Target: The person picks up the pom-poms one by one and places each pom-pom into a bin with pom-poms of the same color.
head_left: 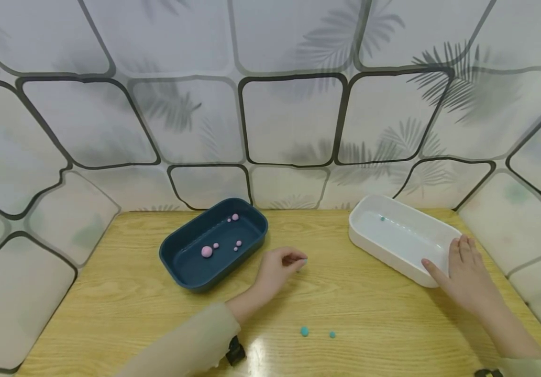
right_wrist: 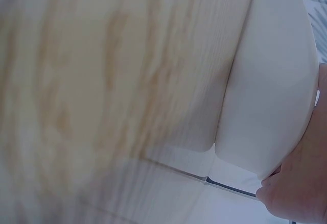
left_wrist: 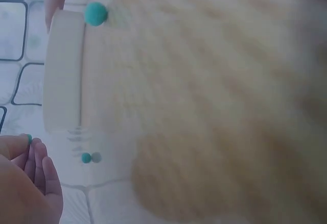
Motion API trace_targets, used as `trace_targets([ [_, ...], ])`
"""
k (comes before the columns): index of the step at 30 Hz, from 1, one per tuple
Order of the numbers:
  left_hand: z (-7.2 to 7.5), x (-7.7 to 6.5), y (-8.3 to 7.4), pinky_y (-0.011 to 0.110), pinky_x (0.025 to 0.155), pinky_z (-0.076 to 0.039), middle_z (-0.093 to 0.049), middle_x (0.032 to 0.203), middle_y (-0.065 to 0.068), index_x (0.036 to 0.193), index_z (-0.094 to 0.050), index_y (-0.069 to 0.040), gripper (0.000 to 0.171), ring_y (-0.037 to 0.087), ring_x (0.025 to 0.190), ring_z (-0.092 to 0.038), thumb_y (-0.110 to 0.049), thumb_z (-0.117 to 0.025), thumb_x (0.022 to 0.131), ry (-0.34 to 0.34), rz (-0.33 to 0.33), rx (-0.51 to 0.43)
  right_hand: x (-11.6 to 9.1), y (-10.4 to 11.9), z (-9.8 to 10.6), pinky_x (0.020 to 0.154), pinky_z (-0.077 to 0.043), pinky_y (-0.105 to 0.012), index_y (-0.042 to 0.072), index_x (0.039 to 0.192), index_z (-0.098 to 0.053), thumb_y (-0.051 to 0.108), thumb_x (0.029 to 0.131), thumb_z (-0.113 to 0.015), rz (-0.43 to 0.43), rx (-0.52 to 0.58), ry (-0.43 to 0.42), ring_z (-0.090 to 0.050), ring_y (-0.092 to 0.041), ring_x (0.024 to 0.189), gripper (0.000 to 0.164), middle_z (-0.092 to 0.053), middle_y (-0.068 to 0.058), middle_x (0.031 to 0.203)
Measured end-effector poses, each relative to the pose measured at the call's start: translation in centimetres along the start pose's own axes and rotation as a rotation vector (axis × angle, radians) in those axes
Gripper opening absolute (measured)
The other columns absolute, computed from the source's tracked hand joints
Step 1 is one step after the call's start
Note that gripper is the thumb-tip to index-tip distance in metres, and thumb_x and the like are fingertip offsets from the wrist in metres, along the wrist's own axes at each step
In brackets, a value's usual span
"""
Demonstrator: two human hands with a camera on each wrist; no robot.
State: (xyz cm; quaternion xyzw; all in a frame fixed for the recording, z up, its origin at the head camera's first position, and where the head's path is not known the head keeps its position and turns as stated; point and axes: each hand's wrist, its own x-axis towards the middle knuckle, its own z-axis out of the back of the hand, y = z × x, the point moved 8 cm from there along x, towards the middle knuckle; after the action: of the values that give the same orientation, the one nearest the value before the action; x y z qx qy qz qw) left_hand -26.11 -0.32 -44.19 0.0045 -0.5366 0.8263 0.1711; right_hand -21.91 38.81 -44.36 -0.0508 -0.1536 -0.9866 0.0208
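My left hand [head_left: 275, 272] pinches a small teal ball [left_wrist: 29, 139] between thumb and fingertip, low over the table just right of the navy tray [head_left: 180, 280]. Another teal ball [left_wrist: 86, 157] lies on the wood close by, mostly hidden under that hand in the head view. My right hand [head_left: 470, 277] rests on the near right corner of the white tray [head_left: 378, 254], thumb over the rim and fingers extended along the right side. Inside the white tray sits one tiny teal ball [head_left: 382, 219].
Several pink balls [head_left: 207, 252] of different sizes lie in the navy tray. Two teal balls, a larger one [head_left: 304, 331] and a smaller one [head_left: 332, 334], lie near the front of the wooden table [head_left: 110, 303]. Patterned cloth [head_left: 294, 120] walls stand behind and at both sides.
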Motion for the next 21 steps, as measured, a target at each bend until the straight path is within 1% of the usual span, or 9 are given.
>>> trace_targets([
  [4,-1.1,1.3,-0.5,0.016,0.076,-0.057,-0.081,0.098,0.013,0.104,-0.082,-0.004,0.01,0.019,0.086,-0.073,-0.01,-0.076,0.099,0.022,0.023,-0.04,0.0,0.0,0.0,0.129,0.011,-0.067,-0.034,0.15,-0.004,0.049,0.112,-0.043,0.001,0.003,0.001,0.012,-0.066,0.154,0.099,0.004,-0.057,0.158],
  [7,-1.8,2.3,-1.1,0.018,0.078,-0.058,-0.081,0.101,0.012,0.105,-0.082,-0.005,0.011,0.018,0.089,-0.073,-0.011,-0.076,0.099,0.045,0.017,-0.043,0.1,0.0,-0.1,0.129,0.011,-0.067,-0.034,0.151,-0.003,0.049,0.112,-0.043,0.001,0.005,0.004,0.014,-0.065,0.154,0.1,0.007,-0.056,0.158],
  [11,-2.6,3.7,-2.0,0.018,0.077,-0.058,-0.081,0.101,0.01,0.106,-0.082,-0.006,0.011,0.012,0.086,-0.072,-0.013,-0.076,0.099,0.067,0.023,-0.051,0.1,-0.1,-0.2,0.129,0.012,-0.067,-0.033,0.151,-0.003,0.05,0.112,-0.043,0.0,0.007,0.008,0.015,-0.064,0.154,0.1,0.009,-0.055,0.159],
  [14,-3.1,4.9,-2.5,0.016,0.074,-0.056,-0.081,0.102,0.011,0.106,-0.082,-0.007,0.011,0.009,0.084,-0.07,-0.013,-0.076,0.099,0.07,0.05,-0.081,0.2,-0.1,-0.2,0.129,0.011,-0.068,-0.033,0.151,-0.003,0.05,0.112,-0.043,0.0,0.002,0.01,0.014,-0.065,0.154,0.1,0.008,-0.055,0.159],
  [18,-3.9,6.5,-3.5,0.015,0.073,-0.055,-0.081,0.104,0.012,0.107,-0.082,-0.005,0.012,0.012,0.086,-0.071,-0.011,-0.077,0.099,0.064,0.068,-0.108,0.2,-0.1,-0.1,0.129,0.009,-0.068,-0.034,0.15,-0.004,0.051,0.112,-0.043,0.0,-0.008,0.009,0.012,-0.066,0.154,0.101,0.006,-0.056,0.159],
  [21,-4.5,7.6,-4.3,0.014,0.074,-0.057,-0.082,0.106,0.012,0.108,-0.082,-0.005,0.012,0.014,0.088,-0.074,-0.011,-0.077,0.098,0.061,0.062,-0.096,0.2,-0.1,-0.1,0.129,0.011,-0.067,-0.035,0.149,-0.005,0.05,0.112,-0.043,0.002,-0.01,0.006,0.011,-0.066,0.154,0.1,0.004,-0.056,0.158],
])
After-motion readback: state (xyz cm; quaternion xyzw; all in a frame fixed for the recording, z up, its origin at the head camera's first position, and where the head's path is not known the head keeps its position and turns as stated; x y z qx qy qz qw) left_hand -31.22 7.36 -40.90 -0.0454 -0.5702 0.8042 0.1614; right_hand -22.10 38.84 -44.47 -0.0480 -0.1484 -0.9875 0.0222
